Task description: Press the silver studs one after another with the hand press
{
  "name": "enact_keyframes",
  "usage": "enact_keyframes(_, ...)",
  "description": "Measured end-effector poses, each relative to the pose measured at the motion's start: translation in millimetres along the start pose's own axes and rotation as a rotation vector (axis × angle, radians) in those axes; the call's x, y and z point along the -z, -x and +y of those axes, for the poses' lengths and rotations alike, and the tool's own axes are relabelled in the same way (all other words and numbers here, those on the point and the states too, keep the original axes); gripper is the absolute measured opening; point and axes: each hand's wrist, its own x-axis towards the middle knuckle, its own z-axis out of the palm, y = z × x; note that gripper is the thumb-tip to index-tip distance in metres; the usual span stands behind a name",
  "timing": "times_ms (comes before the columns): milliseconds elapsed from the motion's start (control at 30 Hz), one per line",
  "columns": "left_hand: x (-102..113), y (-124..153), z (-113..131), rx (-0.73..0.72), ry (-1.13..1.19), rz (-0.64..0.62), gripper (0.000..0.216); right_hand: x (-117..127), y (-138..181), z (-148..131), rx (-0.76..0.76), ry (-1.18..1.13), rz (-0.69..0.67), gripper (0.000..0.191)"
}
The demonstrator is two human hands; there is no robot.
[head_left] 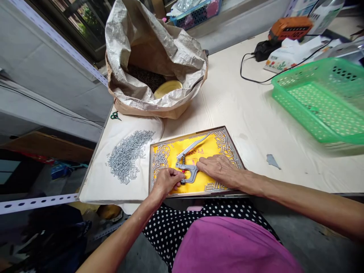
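Observation:
Grey snap-fastener pliers (193, 172) lie over a shallow tray (223, 131) with a yellow bottom, their long handle pointing up and to the right. At the jaw of the pliers, my left hand (167, 180) is closed in a pinch; whatever sits between its fingertips is too small to make out. My right hand (217, 167) has its fingers curled against the right side of the pliers' frame, gripping it. Small silvery cylindrical metal pieces (160, 156) lie in the tray's left side, its right corner and along its front edge.
A heap of similar metal pieces (125, 155) rests on white cloth to the left, near green-handled scissors (115, 115). Behind stands an open sack (159, 108) with dark contents and a yellow bowl (168, 88). A green basket (321, 125) and an orange device (290, 28) with a cord are at right.

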Motion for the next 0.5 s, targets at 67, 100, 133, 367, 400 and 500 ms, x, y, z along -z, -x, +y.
enact_keyframes(67, 1, 0, 3, 0.029, -0.012, -0.036, 0.021, 1, -1, -1, 0.004, 0.008, -0.003, 0.015)
enact_keyframes(100, 1, 1, 4, 0.039, -0.011, -0.046, 0.022, 1, -1, -1, 0.010, 0.006, -0.008, 0.015)
enact_keyframes(133, 1, 2, 5, 0.047, -0.008, -0.049, 0.023, 2, -2, 0, 0.018, 0.003, -0.012, 0.014)
enact_keyframes(367, -1, 7, 12, 0.077, -0.013, -0.035, 0.022, 4, -9, 7, 0.052, 0.023, -0.068, 0.018)
enact_keyframes(400, -1, 7, 12, 0.079, -0.020, -0.030, 0.022, 6, -10, 7, 0.054, 0.026, -0.091, 0.019)
enact_keyframes(500, 0, 5, 12, 0.106, -0.055, -0.029, 0.023, 14, -13, 8, 0.052, 0.016, -0.110, 0.013)
